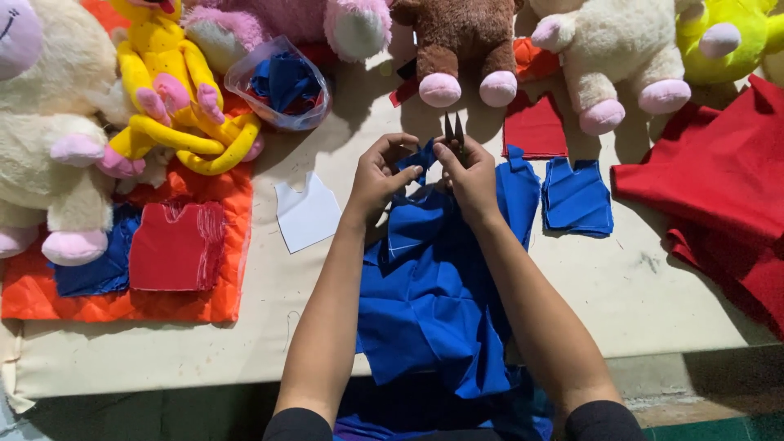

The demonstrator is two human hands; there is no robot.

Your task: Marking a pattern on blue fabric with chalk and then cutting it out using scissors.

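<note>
Both hands up near the middle of the pale cream worktable [653, 286], busy with a big piece of bright blue woven cloth [433, 310] spilling from the table centre down over the near edge. Left hand [377, 175] curled, thumb and fingertips pinching the top edge of that blue cloth. Right hand [469, 175] closed around a small pair of dark metal scissors [454, 131], blades poking up past the fingers and only slightly parted, right at the cloth's upper edge.

Just left of the hands: a white vest-shaped paper pattern [306, 214] lying flat. Just right: a small cut blue vest piece [577, 196], with a red fabric square [535, 126] above it. Far right, a heap of red cloth [719, 188]. Far left, a stack of red vest pieces [175, 245] on an orange quilted mat [122, 306]. Along the back edge, a row of plush toys: cream [49, 139], yellow [175, 90], brown [461, 45], plus a clear plastic bag of blue scraps [282, 82].
</note>
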